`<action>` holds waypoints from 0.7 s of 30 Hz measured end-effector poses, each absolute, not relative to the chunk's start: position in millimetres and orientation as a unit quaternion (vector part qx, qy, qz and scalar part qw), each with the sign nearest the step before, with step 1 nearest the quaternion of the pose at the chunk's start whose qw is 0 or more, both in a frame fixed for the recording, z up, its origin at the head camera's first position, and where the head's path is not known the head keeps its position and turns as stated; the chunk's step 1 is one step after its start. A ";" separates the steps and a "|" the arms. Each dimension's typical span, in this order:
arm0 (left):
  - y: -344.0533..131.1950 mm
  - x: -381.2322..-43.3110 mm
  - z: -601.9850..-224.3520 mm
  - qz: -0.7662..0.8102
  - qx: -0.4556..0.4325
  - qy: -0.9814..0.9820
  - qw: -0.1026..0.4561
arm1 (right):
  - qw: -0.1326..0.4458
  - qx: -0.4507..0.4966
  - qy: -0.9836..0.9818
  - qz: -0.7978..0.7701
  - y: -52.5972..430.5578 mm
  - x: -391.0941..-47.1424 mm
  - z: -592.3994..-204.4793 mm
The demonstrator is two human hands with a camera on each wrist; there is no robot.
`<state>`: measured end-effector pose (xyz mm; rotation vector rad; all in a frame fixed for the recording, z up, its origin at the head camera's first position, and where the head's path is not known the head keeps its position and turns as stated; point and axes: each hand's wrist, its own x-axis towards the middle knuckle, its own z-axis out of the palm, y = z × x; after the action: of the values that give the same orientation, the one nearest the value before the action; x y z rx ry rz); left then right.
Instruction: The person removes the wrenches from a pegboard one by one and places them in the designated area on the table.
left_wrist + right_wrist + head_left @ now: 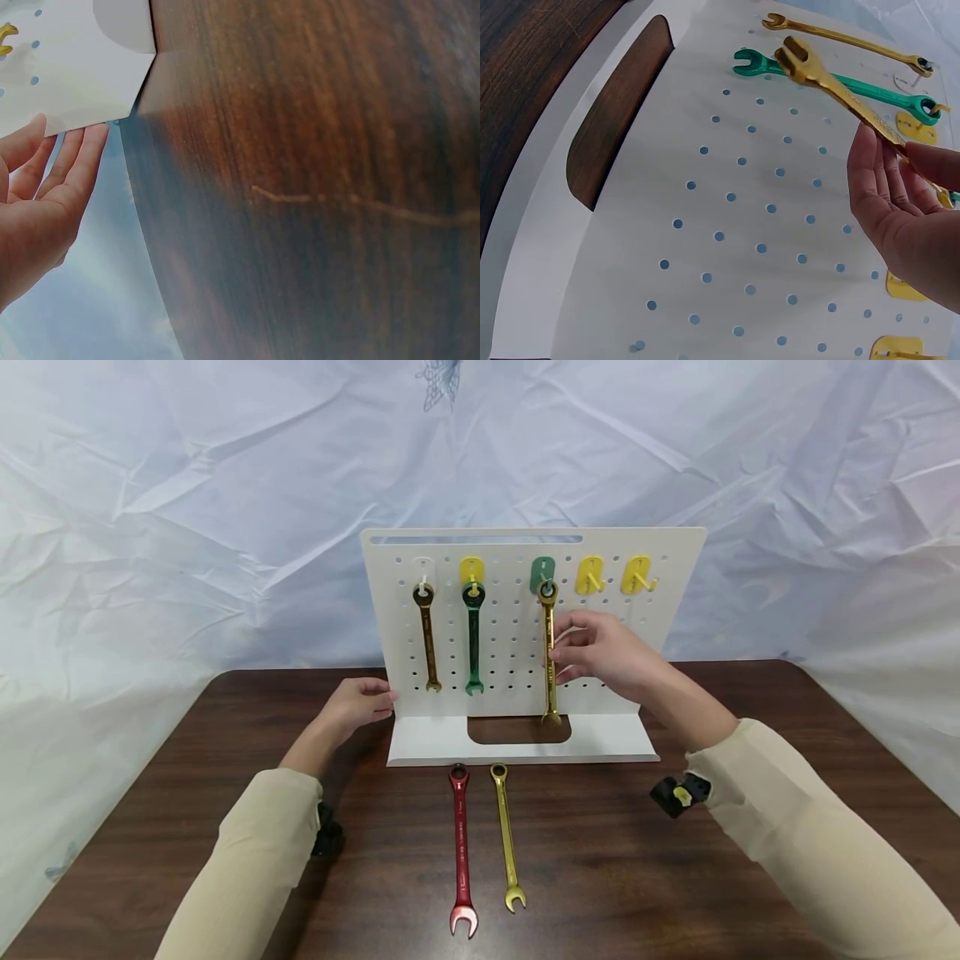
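Note:
My right hand [603, 647] pinches the shaft of a shiny gold combination wrench [550, 652] between thumb and fingers. That wrench hangs upright, its ring end at the green hook [542, 574] and its open end down; whether the ring sits fully on the hook, I cannot tell. In the right wrist view its open jaw tilts out from the board. My left hand [356, 706] grips the left edge of the white pegboard [513, 635], thumb at the front and fingertips at the edge. A bronze-gold wrench [428, 639] and a green wrench [473, 639] hang on hooks to the left.
Two yellow hooks [591, 575] at the board's right hold nothing. On the brown table [600, 860], in front of the board's base, lie a red wrench [461, 852] and a yellow-gold wrench [508, 839]. A pale cloth [225, 527] hangs behind.

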<state>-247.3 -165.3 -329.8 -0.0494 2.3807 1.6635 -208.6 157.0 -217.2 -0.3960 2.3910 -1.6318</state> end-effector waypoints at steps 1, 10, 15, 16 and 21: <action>-165.2 -247.3 -329.7 0.569 -0.018 0.814 0.118 | 0.110 -0.136 0.812 -0.557 157.1 -207.7 -216.6; -164.5 -247.8 -330.3 0.568 -0.023 0.815 0.117 | 0.117 -0.138 0.804 -0.567 157.1 -203.2 -211.1; -164.9 -247.6 -330.2 0.569 -0.024 0.814 0.117 | 0.116 -0.135 0.807 -0.563 156.5 -203.8 -210.8; -164.9 -247.4 -330.0 0.569 -0.024 0.814 0.116 | 0.116 -0.134 0.807 -0.563 156.5 -204.0 -211.1; -164.9 -247.3 -330.0 0.569 -0.022 0.814 0.115 | 0.113 -0.137 0.808 -0.561 157.2 -204.2 -211.4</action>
<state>-247.3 -164.9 -330.0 -0.0642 2.3846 1.6675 -204.2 157.2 -211.4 -0.4007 2.3718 -1.6462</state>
